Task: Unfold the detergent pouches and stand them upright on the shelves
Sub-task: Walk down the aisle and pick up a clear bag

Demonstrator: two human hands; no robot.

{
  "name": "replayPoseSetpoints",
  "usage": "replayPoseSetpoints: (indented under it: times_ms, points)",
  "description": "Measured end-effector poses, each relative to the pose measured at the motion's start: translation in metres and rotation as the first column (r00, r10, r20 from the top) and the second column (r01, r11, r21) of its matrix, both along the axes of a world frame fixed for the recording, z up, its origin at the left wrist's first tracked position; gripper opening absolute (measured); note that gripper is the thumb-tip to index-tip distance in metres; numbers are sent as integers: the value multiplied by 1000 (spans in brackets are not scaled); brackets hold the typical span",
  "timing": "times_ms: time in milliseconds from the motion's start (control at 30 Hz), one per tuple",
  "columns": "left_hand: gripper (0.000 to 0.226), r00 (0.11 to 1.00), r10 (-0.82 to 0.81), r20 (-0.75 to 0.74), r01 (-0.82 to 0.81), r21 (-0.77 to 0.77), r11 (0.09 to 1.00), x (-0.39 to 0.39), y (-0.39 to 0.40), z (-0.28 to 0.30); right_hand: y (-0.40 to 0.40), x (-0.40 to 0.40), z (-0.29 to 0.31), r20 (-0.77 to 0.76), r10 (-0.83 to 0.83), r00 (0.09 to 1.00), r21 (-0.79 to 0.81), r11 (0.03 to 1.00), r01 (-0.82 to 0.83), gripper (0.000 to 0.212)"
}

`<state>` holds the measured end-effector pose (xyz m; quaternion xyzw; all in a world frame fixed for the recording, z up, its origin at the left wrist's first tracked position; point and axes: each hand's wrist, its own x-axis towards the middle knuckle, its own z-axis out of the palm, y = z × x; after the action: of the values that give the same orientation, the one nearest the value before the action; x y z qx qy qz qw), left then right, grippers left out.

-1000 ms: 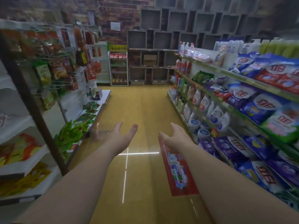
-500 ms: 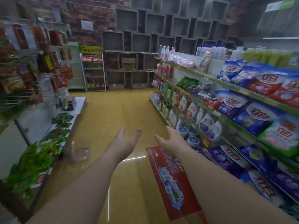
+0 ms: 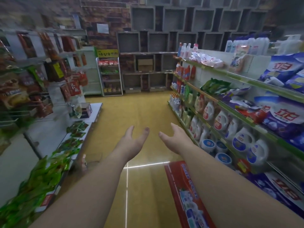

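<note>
Simply both arms outstretched, left hand (image 3: 133,142) and right hand (image 3: 174,139) relaxed, empty.

A shop aisle: stocked shelves (image 3: 246,112) of detergent bottles (image 3: 220,120), hanging snack packets (image 3: 72,89).

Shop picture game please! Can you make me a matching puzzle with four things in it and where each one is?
Things:
1. red box
2. green snack packets
3. white detergent jugs
4. cardboard box

Places:
A. in a grey cubby on the back wall
B. on the low left shelf
C. on the floor under the right arm
D. on a right-hand shelf

Pairs: 1-C, 2-B, 3-D, 4-A
</note>
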<state>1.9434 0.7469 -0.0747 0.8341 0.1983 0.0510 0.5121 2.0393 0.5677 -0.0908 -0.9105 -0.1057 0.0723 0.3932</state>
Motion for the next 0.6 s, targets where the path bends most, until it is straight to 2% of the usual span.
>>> replayPoseSetpoints:
  times_ms: [133, 233, 367, 600]
  points:
    - [118, 994, 104, -25, -104, 18, 994, 78, 30, 1, 26, 92, 7, -7, 36, 999, 3, 999, -36, 94]
    - [118, 986, 161, -40, -163, -46, 986, 119, 52, -4, 61, 150, 8, -15, 88, 996, -9, 996, -89, 92]
    - [98, 972, 216, -97, -219, -17, 976, 161, 85, -16, 119, 205, -4, -17, 158, 987, -35, 987, -159, 94]
    - [112, 957, 264, -119, -275, -82, 958, 243, 184, -44, 205, 287, -27, -52, 203, 978, -60, 977, -206, 92]
